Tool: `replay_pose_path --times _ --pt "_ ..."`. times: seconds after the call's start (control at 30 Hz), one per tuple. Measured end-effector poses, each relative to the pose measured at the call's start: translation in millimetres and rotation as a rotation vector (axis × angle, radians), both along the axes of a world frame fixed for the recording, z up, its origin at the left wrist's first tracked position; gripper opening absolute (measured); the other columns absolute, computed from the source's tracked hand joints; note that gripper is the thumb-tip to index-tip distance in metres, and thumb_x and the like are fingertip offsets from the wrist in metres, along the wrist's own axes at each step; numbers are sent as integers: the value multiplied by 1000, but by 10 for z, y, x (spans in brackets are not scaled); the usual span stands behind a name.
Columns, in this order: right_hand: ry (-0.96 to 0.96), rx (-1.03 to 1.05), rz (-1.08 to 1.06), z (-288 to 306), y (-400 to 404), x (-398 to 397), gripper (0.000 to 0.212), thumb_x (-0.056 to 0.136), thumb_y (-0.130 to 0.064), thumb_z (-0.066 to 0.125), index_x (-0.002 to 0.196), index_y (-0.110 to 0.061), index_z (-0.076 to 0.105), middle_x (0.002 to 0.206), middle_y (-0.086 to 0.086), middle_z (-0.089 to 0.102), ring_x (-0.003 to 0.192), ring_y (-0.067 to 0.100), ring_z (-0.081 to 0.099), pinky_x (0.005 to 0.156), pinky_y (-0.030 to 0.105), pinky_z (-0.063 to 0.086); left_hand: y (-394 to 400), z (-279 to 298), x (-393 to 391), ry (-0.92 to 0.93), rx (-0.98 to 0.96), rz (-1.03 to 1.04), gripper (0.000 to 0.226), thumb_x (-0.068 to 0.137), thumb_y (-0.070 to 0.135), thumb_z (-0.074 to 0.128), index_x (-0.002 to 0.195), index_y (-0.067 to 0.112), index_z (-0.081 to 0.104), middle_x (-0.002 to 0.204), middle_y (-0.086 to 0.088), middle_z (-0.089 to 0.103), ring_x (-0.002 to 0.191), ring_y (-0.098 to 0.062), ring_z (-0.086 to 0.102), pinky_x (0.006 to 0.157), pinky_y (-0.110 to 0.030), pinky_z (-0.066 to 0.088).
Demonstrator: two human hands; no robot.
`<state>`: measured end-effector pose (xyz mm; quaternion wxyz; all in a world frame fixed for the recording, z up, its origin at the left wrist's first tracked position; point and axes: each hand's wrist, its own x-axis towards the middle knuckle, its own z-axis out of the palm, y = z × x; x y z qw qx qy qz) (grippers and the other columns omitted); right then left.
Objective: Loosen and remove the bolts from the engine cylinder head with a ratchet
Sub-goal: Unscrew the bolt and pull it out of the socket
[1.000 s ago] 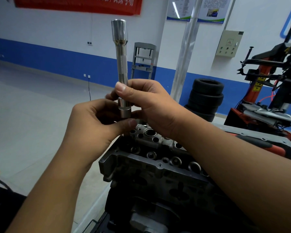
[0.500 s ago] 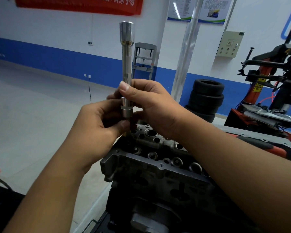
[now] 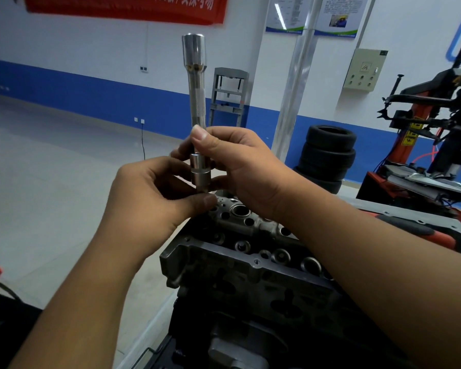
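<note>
A long chrome extension bar (image 3: pixel 197 97) stands upright above the far end of the grey engine cylinder head (image 3: pixel 240 251). A short socket (image 3: pixel 200 173) sits on the bar's lower end. My right hand (image 3: pixel 240 169) pinches the bar just above the socket, thumb in front. My left hand (image 3: pixel 149 201) is curled under the socket, its thumb tip and fingers pinching at the socket's bottom end; what they hold there is hidden. The head's top shows several round bores and holes.
A stack of black tyres (image 3: pixel 328 155) stands behind by the blue-and-white wall. A red tyre-changing machine (image 3: pixel 421 134) fills the right side. A grey metal rack (image 3: pixel 229 97) and a shiny pole (image 3: pixel 296 97) stand behind the tool. Pale bare floor lies to the left.
The bar and both hands have shifted slightly right and the socket end has come lower, nearer the cylinder head. My left thumb now sits below the socket instead of beside it.
</note>
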<state>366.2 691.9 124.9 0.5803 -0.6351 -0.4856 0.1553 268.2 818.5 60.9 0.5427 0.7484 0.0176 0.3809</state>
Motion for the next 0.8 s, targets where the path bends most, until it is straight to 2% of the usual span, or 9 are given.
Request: replay_pose_path --times 0.1,0.17,0.27,0.33,0.43,0.53,0.6,0.7,0.8 --pt "3 6 1 -3 -4 12 27 106 -30 56 93 -13 72 103 8 75 91 20 70 72 36 59 57 3 -12 47 4 -158 44 76 10 84 108 37 72 92 8 81 91 -10 78 81 -25 62" --pt "6 7 5 -8 0 13 27 106 -31 56 91 -14 72 104 9 74 91 21 70 71 37 59 48 -8 -7 57 23 -174 49 82 -3 79 108 38 72 92 8 81 91 -9 78 78 -21 62" --pt "15 8 9 -6 6 3 28 106 -31 56 91 -14 73 105 11 74 88 22 70 68 34 58 -17 -4 15 23 8 -16 39 62 24 90 96 32 72 78 7 79 73 -10 77 69 -28 60" --pt "6 8 3 0 4 1 28 106 -31 56 91 -13 73 104 10 74 88 21 70 69 33 58 -9 8 5 13 -14 30 42 53 37 86 93 31 73 75 6 78 70 -10 76 71 -32 58" --pt "-12 10 -11 -1 -2 8 28 105 -31 57 90 -14 73 103 11 74 89 22 70 74 41 59 37 12 -10 29 -3 -137 39 71 21 83 107 35 74 98 11 80 96 -6 76 88 -33 59" --pt "-10 10 -10 -8 1 8 29 105 -33 57 90 -14 73 109 23 72 90 26 69 75 46 59 38 -11 6 25 16 -175 48 82 -3 79 107 38 72 97 12 80 96 -5 76 80 -20 62" --pt "-5 8 -2 -5 4 0 30 106 -33 56 92 -13 73 114 25 71 91 26 69 75 44 59 14 -28 30 -2 -4 -91 44 71 7 87 101 35 72 89 11 81 87 -8 78 74 -23 64" --pt "-4 2 -4 5 2 -3 31 107 -33 54 93 -12 73 108 16 74 90 21 70 72 36 60 34 -21 19 -17 -26 -39 42 58 29 85 98 33 72 85 9 80 82 -8 78 70 -19 62" --pt "-5 6 -12 3 -2 5 31 106 -33 55 92 -13 73 104 10 74 89 22 71 75 41 60 65 -12 -5 37 -16 -232 49 75 14 82 117 36 71 101 9 81 100 -9 76 86 -18 58"
